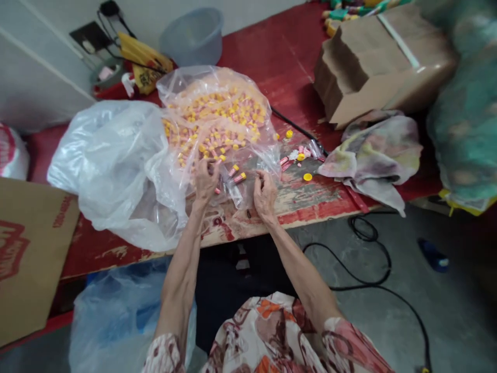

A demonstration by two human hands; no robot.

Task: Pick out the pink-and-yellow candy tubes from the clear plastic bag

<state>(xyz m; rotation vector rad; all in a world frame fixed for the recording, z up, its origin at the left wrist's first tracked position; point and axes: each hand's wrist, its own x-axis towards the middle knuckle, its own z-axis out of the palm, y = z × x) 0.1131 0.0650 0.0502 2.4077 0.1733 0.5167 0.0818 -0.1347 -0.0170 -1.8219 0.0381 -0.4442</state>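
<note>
A clear plastic bag [182,85] lies spread on the table, full of small pink tubes with yellow caps [217,116]. At its near edge my left hand [207,181] is closed, with a small yellow-capped tube [220,159] at its fingertips. My right hand [265,196] is a little to the right, fingers curled and pressed together beside the bag's edge; what they hold is hidden. Between the hands lie loose yellow-capped tubes [239,178] and a small clear plastic sleeve [234,195].
White plastic bags [116,150] lie left, above a cardboard box [34,248]. Loose yellow caps [307,177] and pink pieces lie right, near a stained cloth [376,155] and an open carton [388,62]. A grey basin [192,39] stands behind. A black cable [361,285] loops across the floor.
</note>
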